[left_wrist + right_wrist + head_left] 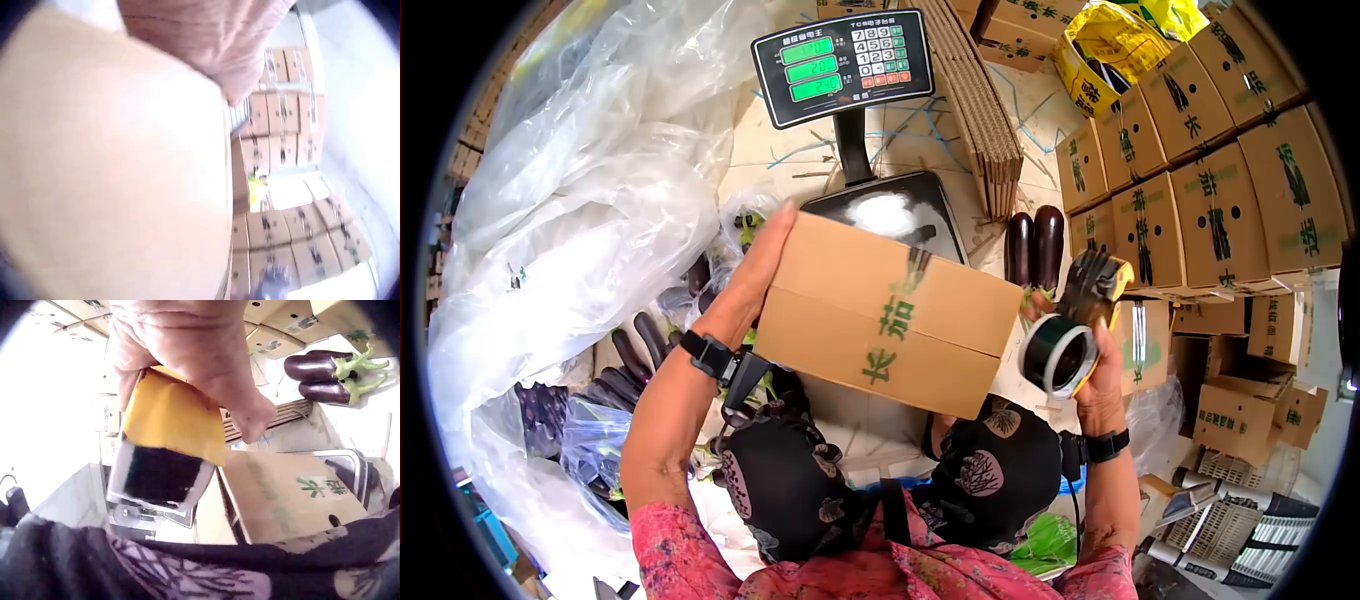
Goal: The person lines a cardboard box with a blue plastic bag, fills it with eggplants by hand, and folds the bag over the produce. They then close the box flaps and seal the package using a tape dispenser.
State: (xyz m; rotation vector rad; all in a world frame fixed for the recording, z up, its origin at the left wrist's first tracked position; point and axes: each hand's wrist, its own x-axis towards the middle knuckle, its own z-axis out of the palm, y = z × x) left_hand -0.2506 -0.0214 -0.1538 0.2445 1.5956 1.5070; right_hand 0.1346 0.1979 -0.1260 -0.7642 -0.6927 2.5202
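Observation:
Above the lap, a closed cardboard box [840, 300] with green printed characters tilts toward the person. The left hand [768, 255] rests along its left end, a fingertip at the upper corner and the other fingers hidden. In the left wrist view the box face [119, 169] fills the left side below that hand [206, 37]. Off the box's right end, the right hand [1106, 355] grips a yellow and black tape dispenser [1100, 280]. Its dark, pale-edged tape roll [1050, 355] faces the body. The right wrist view shows fingers wrapped over the dispenser's yellow body [175, 415].
A scale with a green-lit display [840, 65] and a metal platform [890, 205] stands ahead. Flattened cartons [975, 110] lean beside it, near dark eggplants [1035, 245]. Printed boxes [1190, 190] are stacked right. Plastic sheeting [590, 190] and more eggplants [625, 355] lie left.

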